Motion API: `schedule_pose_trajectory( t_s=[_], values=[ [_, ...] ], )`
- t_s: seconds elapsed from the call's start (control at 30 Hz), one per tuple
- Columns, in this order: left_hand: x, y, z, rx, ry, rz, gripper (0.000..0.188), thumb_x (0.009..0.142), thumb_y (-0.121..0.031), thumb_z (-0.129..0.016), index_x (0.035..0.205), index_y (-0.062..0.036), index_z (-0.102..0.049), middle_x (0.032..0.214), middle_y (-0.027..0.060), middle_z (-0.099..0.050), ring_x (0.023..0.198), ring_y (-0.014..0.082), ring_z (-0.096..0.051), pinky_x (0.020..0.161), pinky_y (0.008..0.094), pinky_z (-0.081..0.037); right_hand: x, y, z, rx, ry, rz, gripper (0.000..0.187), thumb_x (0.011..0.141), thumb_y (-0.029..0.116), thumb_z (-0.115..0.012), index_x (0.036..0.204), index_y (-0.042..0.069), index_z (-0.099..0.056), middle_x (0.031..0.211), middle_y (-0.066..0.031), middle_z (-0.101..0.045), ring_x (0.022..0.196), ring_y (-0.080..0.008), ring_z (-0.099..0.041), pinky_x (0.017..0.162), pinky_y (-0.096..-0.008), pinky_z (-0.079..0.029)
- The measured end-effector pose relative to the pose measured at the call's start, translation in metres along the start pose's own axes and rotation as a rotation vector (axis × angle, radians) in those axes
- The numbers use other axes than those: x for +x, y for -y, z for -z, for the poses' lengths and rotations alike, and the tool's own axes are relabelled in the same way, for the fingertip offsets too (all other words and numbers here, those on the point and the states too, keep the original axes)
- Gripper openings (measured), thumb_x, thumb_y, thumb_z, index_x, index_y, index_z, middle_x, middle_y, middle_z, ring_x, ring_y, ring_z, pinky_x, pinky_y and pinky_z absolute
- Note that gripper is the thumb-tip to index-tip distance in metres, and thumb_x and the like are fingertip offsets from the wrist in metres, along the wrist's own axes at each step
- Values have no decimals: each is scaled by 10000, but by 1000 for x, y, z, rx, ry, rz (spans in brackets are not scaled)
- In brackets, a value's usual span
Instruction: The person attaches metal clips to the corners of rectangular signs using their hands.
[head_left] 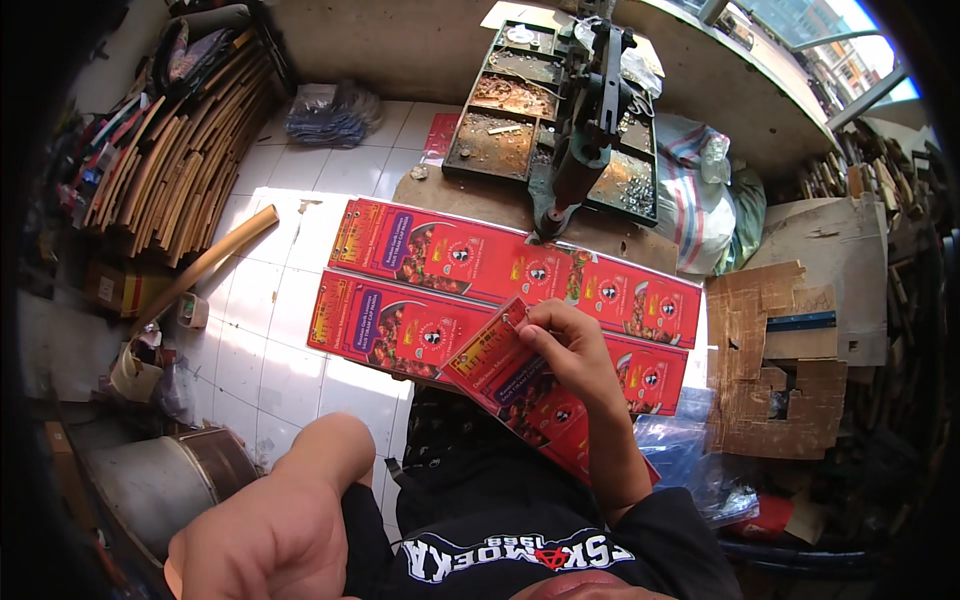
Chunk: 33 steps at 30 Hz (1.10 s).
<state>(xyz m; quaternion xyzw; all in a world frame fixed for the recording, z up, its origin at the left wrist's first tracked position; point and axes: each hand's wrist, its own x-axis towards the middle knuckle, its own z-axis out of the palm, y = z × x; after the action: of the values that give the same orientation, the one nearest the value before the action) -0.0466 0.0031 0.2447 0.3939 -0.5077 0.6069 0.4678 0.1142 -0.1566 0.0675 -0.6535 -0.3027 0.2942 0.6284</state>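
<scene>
My right hand (572,350) pinches the top corner of a red printed cardboard strip (505,385). A small shiny bit shows at the fingertips, too small to name. The strip slants across two similar red printed strips, a far one (480,255) and a near one (400,325), lying side by side on the work surface. My left arm is bent, its elbow toward the floor tiles. My left hand (255,540) is raised close at the lower left, its fingers hidden. A dark hand press (585,150) stands just beyond the strips.
Compartment trays (500,150) with small metal pieces flank the press. Stacked brown boards (190,150) lean at the left; a tube (205,270) slants below. At right are white sacks (690,190), torn cardboard (775,370) and clear plastic (690,455). A metal drum (150,485) stands at lower left.
</scene>
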Motion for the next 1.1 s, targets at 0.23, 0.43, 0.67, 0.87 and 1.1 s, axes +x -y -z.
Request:
schedule_pose_trajectory(
  t_s=[0.23,0.43,0.67,0.87,1.1],
  values=[
    [-131,41,32,689,143,1210,170,876,-159,-652,892,5,-607,815,110,-623,722,242,-600,686,324,-467,-3,1,8,-41,-72,67,64,875,30,-663,908,-24,-656,875,-46,-613,785,-93,-572,681,-234,-442],
    [-198,27,45,-22,-163,1885,350,929,-122,-623,1225,56,-574,1124,113,-657,1054,156,-612,932,312,-477,-4,0,13,-103,-150,70,55,850,-3,-672,897,-28,-657,860,-56,-608,766,-112,-580,675,-242,-450],
    [-200,13,46,77,-196,2048,295,906,-74,-647,1165,65,-625,1057,109,-687,949,128,-647,839,268,-513,-5,-10,8,-207,-159,130,55,827,-10,-680,877,-27,-664,839,-86,-631,738,-153,-607,640,-259,-459],
    [-199,9,45,39,-228,1985,316,910,-69,-630,1196,65,-614,1064,104,-687,951,125,-644,833,263,-510,-4,-7,2,-214,-193,131,57,820,-14,-681,874,-23,-665,836,-89,-634,726,-155,-605,627,-265,-455],
    [-188,9,44,104,-261,1914,334,896,-69,-623,1199,71,-613,1056,119,-690,958,137,-644,851,275,-505,-1,2,0,-207,-178,170,67,820,-1,-692,884,-13,-676,892,-94,-628,777,-180,-610,684,-280,-473]
  ],
)
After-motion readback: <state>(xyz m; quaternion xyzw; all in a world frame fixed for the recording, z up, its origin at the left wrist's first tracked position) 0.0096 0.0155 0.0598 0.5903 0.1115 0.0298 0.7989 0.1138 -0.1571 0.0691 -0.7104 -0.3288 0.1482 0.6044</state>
